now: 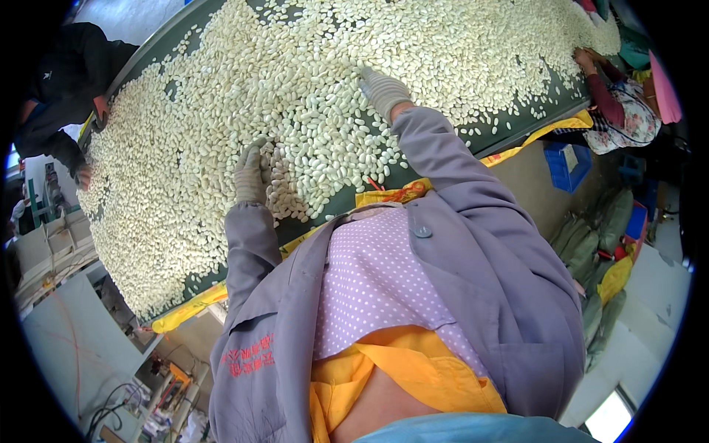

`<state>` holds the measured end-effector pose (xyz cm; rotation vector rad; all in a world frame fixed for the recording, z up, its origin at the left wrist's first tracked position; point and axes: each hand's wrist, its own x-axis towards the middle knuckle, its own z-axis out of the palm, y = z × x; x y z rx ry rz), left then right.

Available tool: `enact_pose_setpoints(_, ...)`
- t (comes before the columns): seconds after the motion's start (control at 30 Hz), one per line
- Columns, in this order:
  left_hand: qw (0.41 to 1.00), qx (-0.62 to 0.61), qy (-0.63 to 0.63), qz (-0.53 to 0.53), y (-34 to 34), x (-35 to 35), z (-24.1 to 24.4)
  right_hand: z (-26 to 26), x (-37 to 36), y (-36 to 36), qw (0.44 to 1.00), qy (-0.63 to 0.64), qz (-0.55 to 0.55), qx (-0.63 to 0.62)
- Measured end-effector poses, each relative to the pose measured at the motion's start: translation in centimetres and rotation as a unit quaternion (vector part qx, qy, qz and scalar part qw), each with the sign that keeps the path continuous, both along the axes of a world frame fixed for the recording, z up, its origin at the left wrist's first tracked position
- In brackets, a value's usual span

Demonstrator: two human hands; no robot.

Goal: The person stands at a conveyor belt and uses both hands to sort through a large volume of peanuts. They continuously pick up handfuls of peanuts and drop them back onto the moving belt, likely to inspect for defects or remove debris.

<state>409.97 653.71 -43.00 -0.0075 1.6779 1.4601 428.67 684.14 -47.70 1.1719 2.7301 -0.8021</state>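
White beans (266,77) cover most of a long dark green conveyor belt or table top (407,176) in front of me. My left hand (252,174), in a light knitted glove, rests in the beans near the front edge, its thumb side towards the middle. Farther out and to the right, my right hand (384,91) wears a striped grey-white glove and lies palm down on the beans, fingers stretched forward. Between both hands is a looser patch of larger-looking beans (327,147). Neither hand shows a held bean; the undersides of the fingers are hidden.
A yellow plastic strip (191,307) lines the front edge. One person in dark clothes (72,83) works at the left end, another in a floral apron (623,111) at the right. A blue crate (568,166) and filled sacks (579,243) lie on the floor at right.
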Motion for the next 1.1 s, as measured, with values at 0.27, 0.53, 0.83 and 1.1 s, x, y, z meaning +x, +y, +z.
enact_pose_setpoints(0.27, 1.000, -0.007, 0.011, -0.005, 3.9, 2.1, -1.8, 1.4, 1.4, -3.1, 0.759, 0.223, -0.158, -0.590)
enact_pose_setpoints(0.53, 0.999, -0.026, -0.026, 0.038, 6.1, 2.4, -2.4, 2.6, 1.9, 6.3, 0.937, 0.145, -0.187, -0.258)
enact_pose_setpoints(0.83, 0.998, -0.038, 0.010, 0.044, 6.8, 2.6, -2.8, -5.5, -2.0, 5.1, 0.980, -0.014, -0.074, -0.183)
enact_pose_setpoints(1.1, 0.998, 0.008, 0.040, 0.043, 9.5, 5.3, -4.2, 3.3, 4.6, 10.2, 0.717, 0.356, -0.280, -0.530)
